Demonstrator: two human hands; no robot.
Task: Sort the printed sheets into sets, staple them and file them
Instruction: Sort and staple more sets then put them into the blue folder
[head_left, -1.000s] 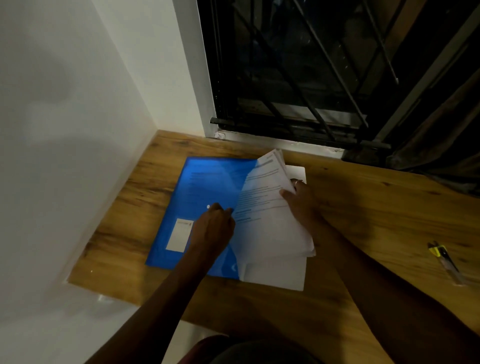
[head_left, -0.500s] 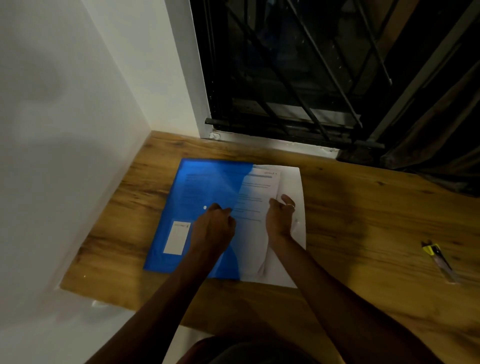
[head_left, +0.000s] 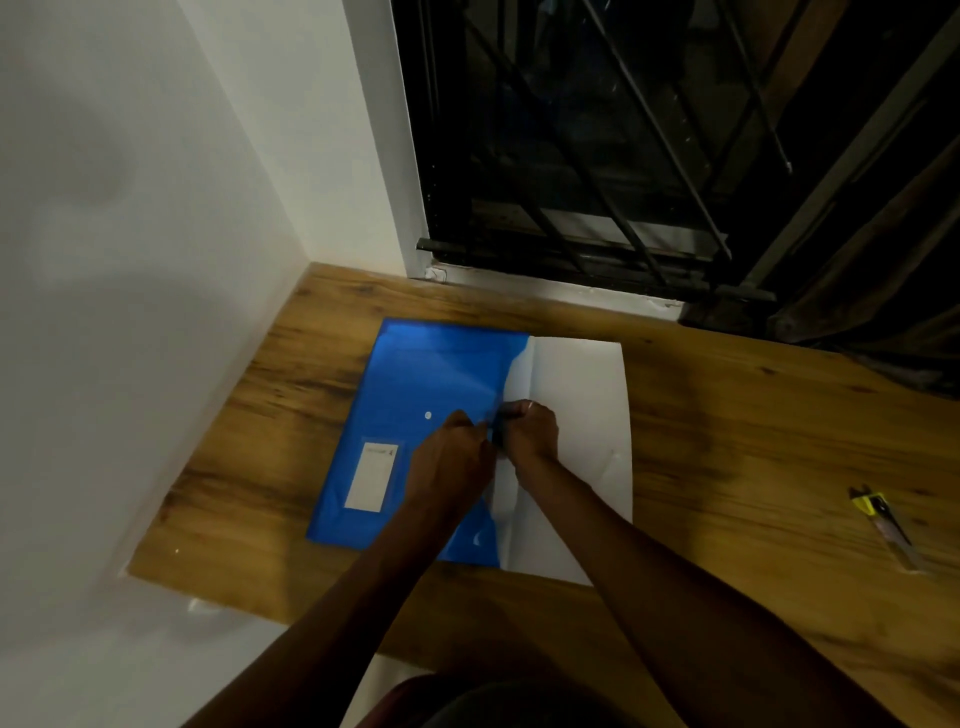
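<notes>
A blue plastic folder (head_left: 415, 384) with a white label lies flat on the wooden table (head_left: 727, 441), near the left wall. White printed sheets (head_left: 582, 395) lie flat with their left part under the folder's cover and their right part sticking out. My left hand (head_left: 454, 457) and my right hand (head_left: 532, 431) meet at the cover's right edge, fingers curled. Both pinch that dark blue edge between them. The sheets' print is not visible.
A small yellow-and-black tool (head_left: 883, 522) lies near the table's right side. White walls close off the left side and the far left corner. A barred dark window (head_left: 597, 156) sits behind the table's far edge.
The sheets, lifted in my right hand a second ago, now lie flat and partly in the folder. My right hand has moved left to meet my left hand at the cover's edge.
</notes>
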